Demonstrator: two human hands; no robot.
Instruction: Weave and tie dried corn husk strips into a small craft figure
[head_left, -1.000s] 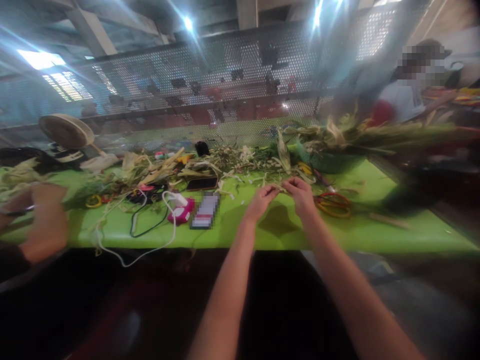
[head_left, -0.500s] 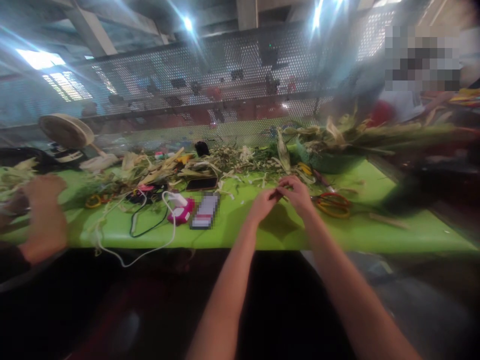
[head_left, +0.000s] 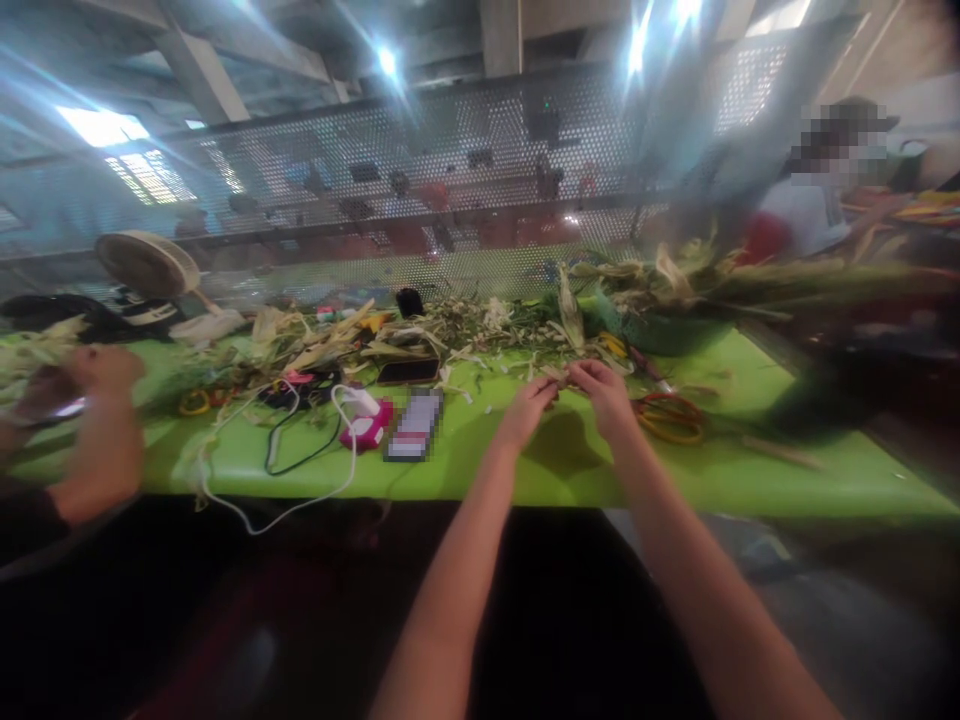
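Above the green tabletop [head_left: 457, 475], my left hand [head_left: 531, 408] and my right hand [head_left: 604, 392] meet, fingers closed in a pinch. A small pale bit shows between the fingertips, too blurred to name. Beside my right hand lies a pair of scissors [head_left: 673, 418] with orange handles. Dry corn husks [head_left: 571, 310] and plant scraps are heaped just beyond both hands. To the left of my left hand lies a phone [head_left: 415, 425] with a lit screen.
A dark phone [head_left: 409, 371], a pink adapter [head_left: 367, 425] and a white cable [head_left: 300, 508] lie to the left. A green basket [head_left: 652, 328] of husks stands back right, a fan [head_left: 146, 265] back left. Another person's hand [head_left: 109, 375] works at the left.
My fingertips have drawn slightly apart, and the pale bit between them now shows. The whole view has shifted a little; the tabletop items stay in place.
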